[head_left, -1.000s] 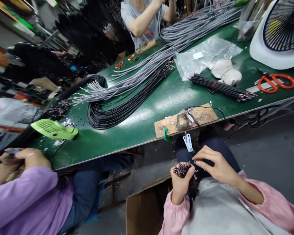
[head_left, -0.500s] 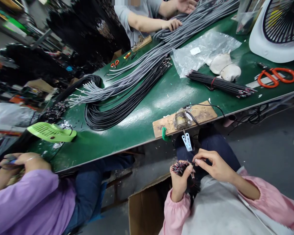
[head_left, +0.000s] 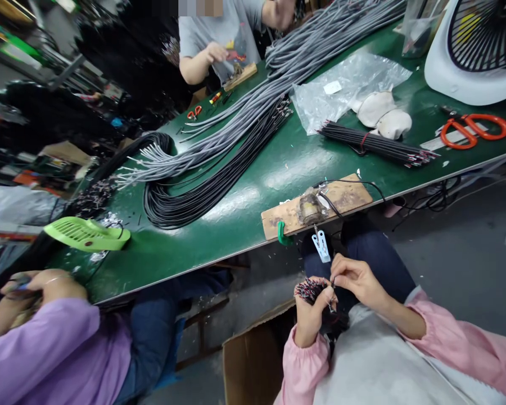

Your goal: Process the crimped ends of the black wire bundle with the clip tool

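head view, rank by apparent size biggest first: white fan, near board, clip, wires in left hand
1. White fan, cut off by the frame
2. Near board
3. Wires and clip: too alike to rank; the left hand partly hides the wires

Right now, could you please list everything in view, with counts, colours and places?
table: one, green, centre
grey cables: one heap, across table
black cables: one curved bundle, table middle
tied wires: one bundle, black, right
plastic bag: one, clear, behind those
large scissors: one, orange-handled, right
fan: one, white, upper right
wooden boards: two, tan, near and far edges
clothespin: one, light blue, near edge
slotted device: one, light green, left
cardboard box: one, brown, floor
purple-clad co-worker: one, left
grey-clad co-worker: one, far side
wire bunch: one, black-red, above lap
left hand: one, pink-sleeved, holding wire bunch
right hand: one, pink-sleeved, fingers at wire bunch
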Demonstrator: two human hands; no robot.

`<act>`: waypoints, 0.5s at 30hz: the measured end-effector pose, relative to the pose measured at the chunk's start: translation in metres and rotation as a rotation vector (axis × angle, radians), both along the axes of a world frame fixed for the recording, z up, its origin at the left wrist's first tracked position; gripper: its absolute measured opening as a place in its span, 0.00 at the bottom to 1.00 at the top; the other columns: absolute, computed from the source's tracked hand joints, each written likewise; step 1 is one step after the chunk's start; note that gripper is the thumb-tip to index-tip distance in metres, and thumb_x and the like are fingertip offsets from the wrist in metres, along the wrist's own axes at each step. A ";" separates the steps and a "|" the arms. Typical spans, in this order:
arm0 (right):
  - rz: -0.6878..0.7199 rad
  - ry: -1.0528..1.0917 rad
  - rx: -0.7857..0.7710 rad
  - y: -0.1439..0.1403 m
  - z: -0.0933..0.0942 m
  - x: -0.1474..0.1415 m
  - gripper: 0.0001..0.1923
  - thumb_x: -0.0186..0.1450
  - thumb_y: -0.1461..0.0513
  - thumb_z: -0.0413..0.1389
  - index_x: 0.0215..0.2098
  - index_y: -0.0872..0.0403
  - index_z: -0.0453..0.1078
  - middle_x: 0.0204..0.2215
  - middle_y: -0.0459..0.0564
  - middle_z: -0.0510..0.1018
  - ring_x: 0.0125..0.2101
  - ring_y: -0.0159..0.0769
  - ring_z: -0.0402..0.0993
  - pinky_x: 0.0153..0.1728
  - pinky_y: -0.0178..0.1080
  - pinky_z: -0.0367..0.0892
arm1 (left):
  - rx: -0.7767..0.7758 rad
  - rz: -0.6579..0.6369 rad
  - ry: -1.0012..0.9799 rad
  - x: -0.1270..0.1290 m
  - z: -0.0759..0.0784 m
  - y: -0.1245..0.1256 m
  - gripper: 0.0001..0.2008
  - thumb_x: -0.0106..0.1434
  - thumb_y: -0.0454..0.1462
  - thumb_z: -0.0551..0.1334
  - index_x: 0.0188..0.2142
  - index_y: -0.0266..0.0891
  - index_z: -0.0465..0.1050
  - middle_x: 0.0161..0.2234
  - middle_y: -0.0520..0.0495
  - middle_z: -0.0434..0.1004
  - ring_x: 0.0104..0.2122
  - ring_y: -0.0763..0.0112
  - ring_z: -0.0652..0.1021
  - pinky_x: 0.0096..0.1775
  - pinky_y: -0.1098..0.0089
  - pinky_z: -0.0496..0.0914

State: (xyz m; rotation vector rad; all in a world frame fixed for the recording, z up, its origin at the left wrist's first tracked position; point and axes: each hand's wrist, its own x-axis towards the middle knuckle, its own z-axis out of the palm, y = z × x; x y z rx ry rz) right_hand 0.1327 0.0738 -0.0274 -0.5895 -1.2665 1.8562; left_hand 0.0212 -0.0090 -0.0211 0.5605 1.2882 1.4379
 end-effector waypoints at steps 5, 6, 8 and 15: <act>0.198 0.215 -0.576 -0.012 -0.011 -0.007 0.15 0.54 0.52 0.62 0.25 0.56 0.69 0.20 0.43 0.66 0.20 0.28 0.59 0.22 0.33 0.56 | -0.012 -0.011 0.073 -0.004 0.004 0.004 0.07 0.54 0.38 0.66 0.29 0.37 0.71 0.20 0.53 0.72 0.18 0.76 0.71 0.24 0.74 0.66; 0.241 0.191 -0.590 -0.009 -0.011 -0.005 0.16 0.53 0.53 0.63 0.24 0.57 0.68 0.19 0.43 0.65 0.20 0.27 0.59 0.22 0.32 0.55 | -0.006 -0.018 0.144 -0.007 0.008 0.005 0.06 0.53 0.37 0.66 0.29 0.36 0.72 0.22 0.52 0.73 0.21 0.74 0.72 0.26 0.73 0.67; 0.282 0.078 -0.519 0.003 -0.007 0.000 0.16 0.52 0.55 0.64 0.24 0.59 0.69 0.19 0.43 0.65 0.21 0.27 0.58 0.23 0.32 0.54 | 0.025 -0.041 0.321 -0.013 0.018 0.009 0.03 0.52 0.34 0.67 0.26 0.36 0.74 0.25 0.50 0.74 0.26 0.71 0.74 0.31 0.71 0.68; 0.205 -0.084 -0.268 0.052 0.016 -0.015 0.24 0.60 0.45 0.53 0.26 0.60 0.72 0.21 0.45 0.69 0.22 0.27 0.59 0.24 0.32 0.53 | 0.114 -0.033 0.612 -0.023 0.042 0.021 0.02 0.52 0.31 0.66 0.25 0.37 0.75 0.24 0.49 0.74 0.25 0.70 0.74 0.30 0.70 0.68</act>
